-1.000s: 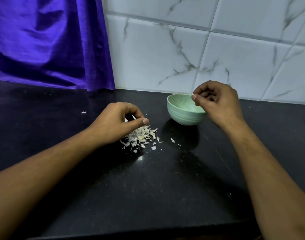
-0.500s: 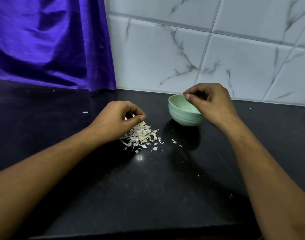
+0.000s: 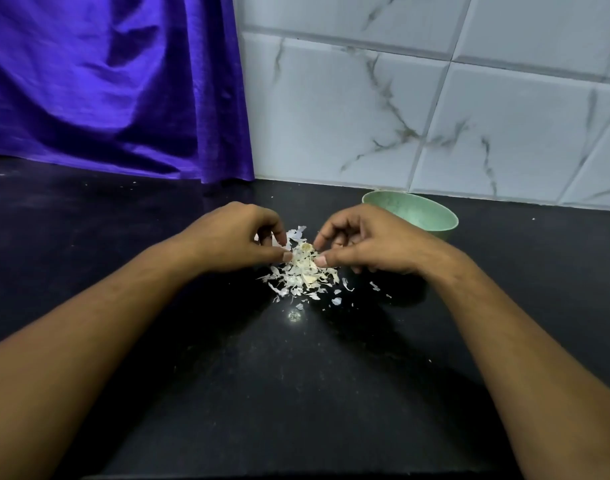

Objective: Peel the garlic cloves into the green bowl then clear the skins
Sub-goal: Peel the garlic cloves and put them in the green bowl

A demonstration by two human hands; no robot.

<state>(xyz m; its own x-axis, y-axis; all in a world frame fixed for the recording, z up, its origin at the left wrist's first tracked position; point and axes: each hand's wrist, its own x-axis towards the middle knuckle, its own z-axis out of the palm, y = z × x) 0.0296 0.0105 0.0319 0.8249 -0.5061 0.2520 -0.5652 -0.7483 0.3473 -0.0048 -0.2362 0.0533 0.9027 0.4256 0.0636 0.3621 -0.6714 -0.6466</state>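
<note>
A heap of pale garlic skins [image 3: 302, 277] lies on the black counter [image 3: 296, 393], with loose flakes scattered to its right. My left hand [image 3: 237, 239] and my right hand [image 3: 373, 242] meet over the top of the heap, fingers curled. Between their thumb and finger tips sits a yellowish garlic clove [image 3: 307, 248], pinched from both sides. The green bowl [image 3: 425, 216] stands just behind my right hand, which covers its near left side. What the bowl holds is hidden from here.
A marble-look tiled wall [image 3: 435, 116] rises right behind the bowl. A purple cloth [image 3: 106, 84] hangs at the back left down to the counter. A few tiny skin specks dot the counter far left and right.
My right hand has left the bowl's rim and come down left to the skin heap. It now meets my left hand there. The view has tilted and shifted.
</note>
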